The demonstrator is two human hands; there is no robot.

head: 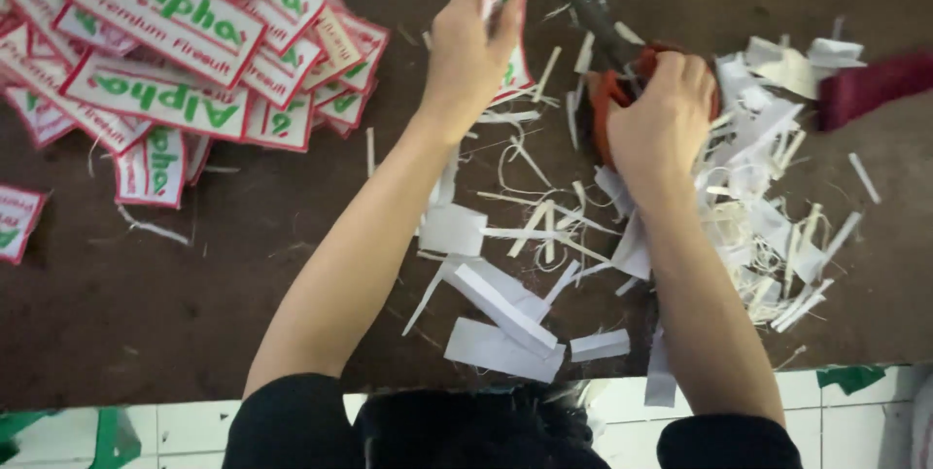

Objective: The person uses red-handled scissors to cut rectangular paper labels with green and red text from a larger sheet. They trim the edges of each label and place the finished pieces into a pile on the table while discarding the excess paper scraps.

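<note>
Left hand grip clamped on white red-bordered cloth patch; right hand clamped on orange-handled scissors, dark table's far edge.

patch: white, red border, green letters, held upright near the table's far edge
scissors: orange handles, gripped, blades pointing to far edge

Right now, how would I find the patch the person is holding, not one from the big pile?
Start at the brown table and skip the heap of patches at its far left. Near the middle top, the left hand grips one white patch with a red border and green lettering. Only this one is lifted in fingers, beside the orange-handled scissors in the right hand.
</note>
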